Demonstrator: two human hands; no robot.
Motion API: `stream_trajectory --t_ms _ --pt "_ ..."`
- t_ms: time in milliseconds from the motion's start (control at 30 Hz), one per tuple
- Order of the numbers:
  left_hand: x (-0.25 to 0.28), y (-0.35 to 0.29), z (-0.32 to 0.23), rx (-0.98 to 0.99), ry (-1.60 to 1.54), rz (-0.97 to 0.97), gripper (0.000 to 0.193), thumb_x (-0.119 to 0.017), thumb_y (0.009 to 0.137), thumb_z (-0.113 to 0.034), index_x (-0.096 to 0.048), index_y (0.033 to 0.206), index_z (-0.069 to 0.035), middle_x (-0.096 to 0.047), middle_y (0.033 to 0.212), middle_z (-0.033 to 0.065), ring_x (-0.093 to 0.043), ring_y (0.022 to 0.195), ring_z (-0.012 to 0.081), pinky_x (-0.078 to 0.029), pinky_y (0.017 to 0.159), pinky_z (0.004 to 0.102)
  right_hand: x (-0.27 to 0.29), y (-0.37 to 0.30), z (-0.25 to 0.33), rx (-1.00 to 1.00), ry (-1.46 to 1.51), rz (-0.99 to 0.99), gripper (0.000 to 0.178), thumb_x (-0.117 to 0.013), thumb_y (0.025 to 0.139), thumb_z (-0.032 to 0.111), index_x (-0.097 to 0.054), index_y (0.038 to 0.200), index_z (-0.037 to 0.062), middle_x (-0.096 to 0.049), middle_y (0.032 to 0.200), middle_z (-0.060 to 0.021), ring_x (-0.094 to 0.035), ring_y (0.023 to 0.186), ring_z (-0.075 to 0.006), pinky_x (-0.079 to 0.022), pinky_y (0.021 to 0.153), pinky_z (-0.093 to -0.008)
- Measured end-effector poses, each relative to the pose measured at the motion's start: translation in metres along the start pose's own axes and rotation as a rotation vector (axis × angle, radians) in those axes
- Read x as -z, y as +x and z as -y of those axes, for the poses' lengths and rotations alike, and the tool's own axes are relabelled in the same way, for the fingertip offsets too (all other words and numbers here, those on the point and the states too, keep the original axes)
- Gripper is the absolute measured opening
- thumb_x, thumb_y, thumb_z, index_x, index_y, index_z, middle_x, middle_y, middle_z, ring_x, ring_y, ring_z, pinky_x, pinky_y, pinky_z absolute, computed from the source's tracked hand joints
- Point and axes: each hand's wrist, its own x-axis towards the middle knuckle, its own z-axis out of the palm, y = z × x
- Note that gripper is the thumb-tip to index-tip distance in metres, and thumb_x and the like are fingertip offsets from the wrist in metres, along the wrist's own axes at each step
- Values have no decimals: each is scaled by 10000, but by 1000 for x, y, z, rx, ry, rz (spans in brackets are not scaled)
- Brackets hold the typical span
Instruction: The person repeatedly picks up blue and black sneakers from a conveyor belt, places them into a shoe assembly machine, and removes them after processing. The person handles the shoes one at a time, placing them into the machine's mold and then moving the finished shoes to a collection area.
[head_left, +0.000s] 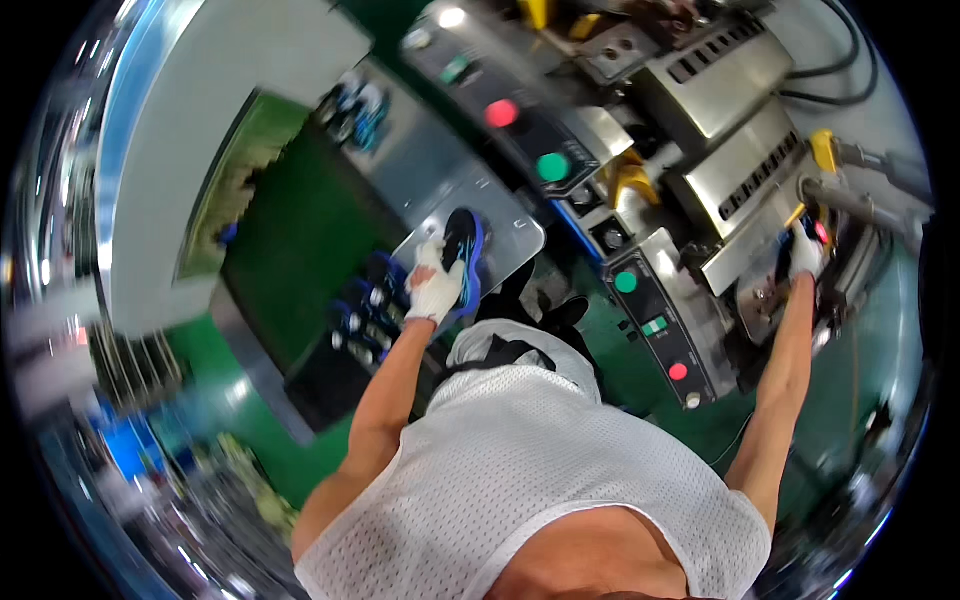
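Observation:
My left hand (434,289), in a white knit glove, is beside a black sneaker (464,240) with a blue-purple sole. Its fingers and thumb are apart, and the thumb lies against the shoe's side. The sneaker rests on a grey metal shelf (512,226). Far to the right, my gloved right hand (804,254) reaches into a metal machine (748,172). Its fingers look curled at a small dark, bluish thing that is partly hidden. Motion blur hides what that is.
More dark blue sneakers (362,318) stand on a green conveyor belt (300,235) at left. Other shoes (354,112) sit at its far side. Control panels (668,325) with red and green buttons jut out between me and the machine. Metal rods (850,197) stick out near my right hand.

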Motion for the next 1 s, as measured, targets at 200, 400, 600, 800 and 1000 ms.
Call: stream_trajectory --t_ms 200,400,600,800,1000 --pt "-60 -30 45 190 -71 -207 489 -783 801 -192 -547 1218 -94 -570 1143 173 -620 1030 394 -507 822 500 -43 -188 139 349 -477 -308 703 -730 923 373 -496 1445 -36 -680 1257 -176 -640 1138 -315 -484 1006 -410" --pt "-68 -26 49 177 -86 -287 449 -745 822 -171 -516 1204 -122 -596 1114 159 -648 970 388 -494 780 516 -170 -365 72 803 -420 339 948 -801 827 363 -329 1537 -50 -263 1606 -297 -253 1502 -422 -181 1259 -493" --pt "-22 -27 99 463 76 -317 465 -673 882 -285 -513 1268 -79 -597 1172 207 -640 1039 410 -497 832 550 -199 -380 62 960 -1199 382 1010 -818 752 416 -355 1529 -33 -255 1616 -283 -227 1502 -465 -171 1242 -546" --pt "-9 -19 86 335 78 -132 596 -708 866 -344 -497 1321 -22 -504 1353 244 -548 1230 404 -468 960 523 -184 -408 74 1023 -924 402 953 -806 782 356 -358 1538 -12 -301 1625 -234 -266 1516 -389 -338 1170 -429" --pt "88 8 165 74 -222 -387 506 -722 869 -245 -535 1283 -23 -566 1263 204 -563 1181 397 -463 1016 458 -202 -506 83 402 -384 752 581 -675 920 10 -459 1454 -59 -543 1453 -222 -529 1361 -314 -413 1138 -398"
